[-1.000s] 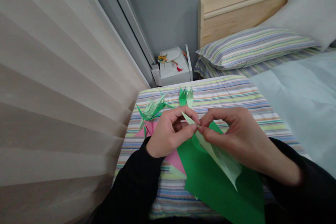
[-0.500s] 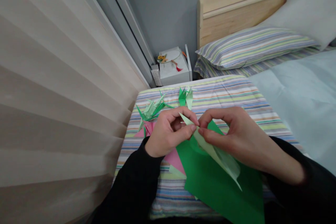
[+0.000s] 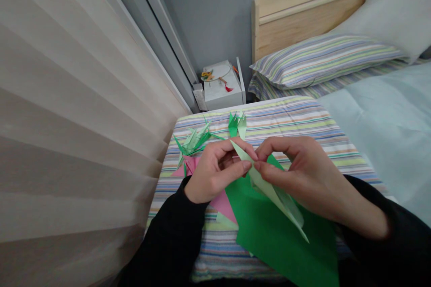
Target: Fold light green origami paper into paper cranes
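Left hand [image 3: 215, 171] pinches pale green paper [image 3: 274, 197] between thumb and fingers near its upper end; right hand [image 3: 305, 177] grips the same folded edge, fingertips just beside the left's. Paper slants down toward the wearer above a dark green sheet [image 3: 283, 244]; contact between the two, cannot tell. Pink paper [image 3: 223, 206] lies by the left wrist. Beyond, on striped cloth [image 3: 299, 119]: folded green pieces [image 3: 194, 141] in a cluster.

The paper [image 3: 273, 194] is pale green, the cloth [image 3: 292, 119] multicolour-striped.
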A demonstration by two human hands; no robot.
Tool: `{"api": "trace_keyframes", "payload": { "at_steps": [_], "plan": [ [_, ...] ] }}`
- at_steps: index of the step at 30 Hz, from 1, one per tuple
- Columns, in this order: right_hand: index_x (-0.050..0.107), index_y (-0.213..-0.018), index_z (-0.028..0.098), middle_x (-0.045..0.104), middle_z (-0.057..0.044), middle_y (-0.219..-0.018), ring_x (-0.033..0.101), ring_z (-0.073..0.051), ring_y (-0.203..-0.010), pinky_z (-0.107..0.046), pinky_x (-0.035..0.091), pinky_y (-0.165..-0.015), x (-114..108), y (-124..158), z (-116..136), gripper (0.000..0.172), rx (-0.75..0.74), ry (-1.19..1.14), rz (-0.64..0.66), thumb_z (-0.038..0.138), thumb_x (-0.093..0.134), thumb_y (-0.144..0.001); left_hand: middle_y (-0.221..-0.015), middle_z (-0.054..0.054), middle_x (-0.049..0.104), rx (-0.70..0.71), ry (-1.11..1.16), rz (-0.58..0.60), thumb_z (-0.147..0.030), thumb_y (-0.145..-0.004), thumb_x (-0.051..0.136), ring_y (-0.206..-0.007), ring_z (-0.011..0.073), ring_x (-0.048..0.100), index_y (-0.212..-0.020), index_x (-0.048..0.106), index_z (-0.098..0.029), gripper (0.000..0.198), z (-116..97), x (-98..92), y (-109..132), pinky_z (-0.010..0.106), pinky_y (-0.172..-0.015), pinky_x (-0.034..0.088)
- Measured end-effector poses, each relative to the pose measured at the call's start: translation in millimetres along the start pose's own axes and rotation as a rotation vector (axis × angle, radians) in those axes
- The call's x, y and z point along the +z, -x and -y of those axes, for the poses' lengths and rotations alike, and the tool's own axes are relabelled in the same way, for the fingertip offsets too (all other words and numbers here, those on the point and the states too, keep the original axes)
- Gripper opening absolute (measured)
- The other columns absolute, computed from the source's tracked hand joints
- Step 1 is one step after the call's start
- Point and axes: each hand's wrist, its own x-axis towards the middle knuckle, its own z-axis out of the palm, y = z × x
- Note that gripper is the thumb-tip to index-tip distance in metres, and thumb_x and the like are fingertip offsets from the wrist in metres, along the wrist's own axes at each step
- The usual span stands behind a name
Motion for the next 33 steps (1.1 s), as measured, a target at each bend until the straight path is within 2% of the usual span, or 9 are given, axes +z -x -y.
{"api": "trace_keyframes", "payload": {
  "at_steps": [5, 9, 11, 14, 17, 22, 29, 33],
  "plan": [
    [0.062, -0.066, 0.021, 0.064, 0.005, -0.064, 0.058, -0.012, -0.062, -0.026, 0.041, -0.063, 0.9, -1.4, 1.2, 0.013, -0.024, 0.047, -0.030, 0.015, 0.064, -0.077, -0.068, 0.000, 0.055, -0.005, -0.018, -0.076, -0.033, -0.083, 0.079, -0.056, 0.0081, 0.044, -0.086, 0.073, -0.016, 0.018, -2.3, 4.4, -1.5, 0.022, -0.049, 0.031],
    [0.064, -0.077, 0.021, 0.068, 0.004, -0.072, 0.063, -0.014, -0.071, -0.027, 0.046, -0.070, 1.0, -3.8, 0.6, 0.008, -0.022, 0.034, -0.077, 0.013, 0.065, -0.076, -0.065, -0.003, 0.054, -0.032, 0.041, -0.150, -0.027, -0.074, 0.086, -0.052, 0.0056, 0.042, -0.087, 0.070, -0.017, 0.023, -2.8, 5.6, -1.9, 0.019, -0.047, 0.032],
    [0.066, -0.079, 0.021, 0.069, 0.003, -0.073, 0.064, -0.015, -0.072, -0.027, 0.046, -0.071, 0.1, -4.2, 0.1, 0.008, -0.022, 0.033, -0.035, 0.013, 0.064, -0.078, -0.065, -0.004, 0.054, -0.046, 0.045, -0.176, -0.026, -0.071, 0.088, -0.052, 0.0052, 0.042, -0.087, 0.069, -0.017, 0.027, -3.1, 5.6, -2.2, 0.018, -0.047, 0.033],
    [0.064, -0.071, 0.021, 0.066, 0.004, -0.068, 0.059, -0.013, -0.066, -0.027, 0.043, -0.065, -1.8, -3.6, -0.2, 0.014, -0.059, 0.046, 0.059, 0.014, 0.062, -0.083, -0.066, -0.003, 0.058, -0.063, 0.032, -0.216, -0.030, -0.068, 0.090, -0.055, 0.0075, 0.048, -0.085, 0.068, -0.017, 0.031, -3.2, 5.7, -3.1, 0.019, -0.050, 0.038],
    [0.063, -0.071, 0.021, 0.064, 0.004, -0.067, 0.056, -0.013, -0.063, -0.027, 0.041, -0.063, -2.8, -2.6, -1.1, 0.016, -0.115, 0.070, 0.030, 0.015, 0.061, -0.086, -0.066, -0.002, 0.059, -0.069, 0.023, -0.257, -0.032, -0.069, 0.089, -0.057, 0.0088, 0.050, -0.079, 0.065, -0.017, 0.031, -3.9, 6.6, -4.7, 0.021, -0.052, 0.038],
    [0.063, -0.073, 0.021, 0.065, 0.003, -0.070, 0.055, -0.013, -0.066, -0.028, 0.039, -0.064, -3.0, -3.6, -3.5, 0.013, -0.152, 0.090, -0.085, 0.016, 0.062, -0.085, -0.061, -0.003, 0.054, -0.100, -0.066, -0.196, -0.036, -0.074, 0.086, -0.056, 0.0085, 0.044, -0.070, 0.064, -0.016, 0.031, -8.9, 8.8, -6.9, 0.022, -0.052, 0.033],
    [0.053, -0.063, 0.020, 0.052, 0.006, -0.061, 0.048, -0.011, -0.061, -0.027, 0.034, -0.062, -4.6, -6.7, -2.4, 0.021, -0.074, 0.044, 0.113, 0.017, 0.060, -0.083, -0.064, -0.001, 0.061, -0.080, -0.038, -0.180, -0.033, -0.075, 0.086, -0.059, 0.0097, 0.049, -0.072, 0.070, -0.015, 0.024, -6.5, 6.8, -5.5, 0.023, -0.056, 0.038],
    [0.053, -0.063, 0.020, 0.051, 0.006, -0.061, 0.047, -0.011, -0.062, -0.027, 0.035, -0.064, -4.2, -7.1, -4.0, 0.020, -0.054, 0.009, 0.135, 0.018, 0.060, -0.083, -0.067, 0.000, 0.064, -0.068, -0.048, -0.172, -0.032, -0.076, 0.085, -0.062, 0.0103, 0.052, -0.074, 0.073, -0.015, 0.022, -7.4, 5.4, -5.3, 0.023, -0.060, 0.041]
  ]
}}
